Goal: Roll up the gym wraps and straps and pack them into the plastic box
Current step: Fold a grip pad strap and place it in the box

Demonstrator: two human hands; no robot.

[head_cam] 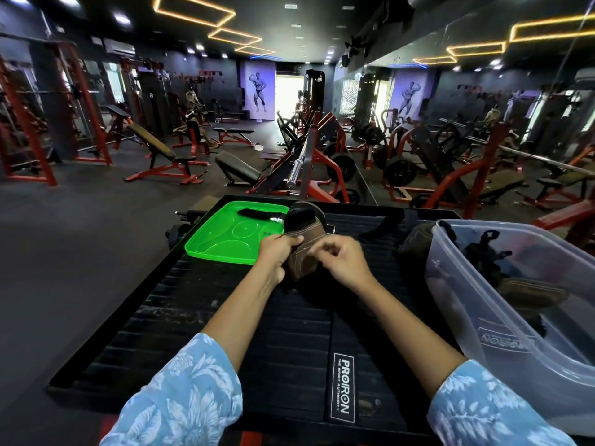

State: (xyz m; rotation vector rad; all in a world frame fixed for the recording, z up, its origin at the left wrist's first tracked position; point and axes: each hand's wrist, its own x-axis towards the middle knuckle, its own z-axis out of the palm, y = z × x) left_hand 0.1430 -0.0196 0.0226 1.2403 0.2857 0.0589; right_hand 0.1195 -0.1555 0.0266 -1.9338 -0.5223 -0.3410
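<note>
At 10 o'clock on the black ribbed counter (225,317) lies a green lid (225,233), flat, with a black strap (254,213) draped over its far edge. Just right of the lid, the left hand (273,252) has its fingers curled round the near left edge of a brown leather wrap (304,249), thumb on top by the white stitching. That wrap sits at 12 o'clock from the person, between both hands; its long axis runs away from the body, from the loose end under the fingers up to a rolled or padded end (302,217) at the far side. How tightly that far end is wound I cannot tell.

The right hand (343,259) is bent over the wrap's right side, fingertips pinching at it near the middle. Both hands touch the wrap, so neither is much nearer; the left holds more of it.

Past the right hand, at 1 o'clock, another dark strap (383,226) lies across the counter. At 3 o'clock stands the clear plastic box (502,317), already holding a brown wrap (531,294) and black straps (483,249).

Judging from this, rolling would go along the long axis, away from or toward the body, and the finished roll then has to travel right, which favours the right hand for the drop.
</note>
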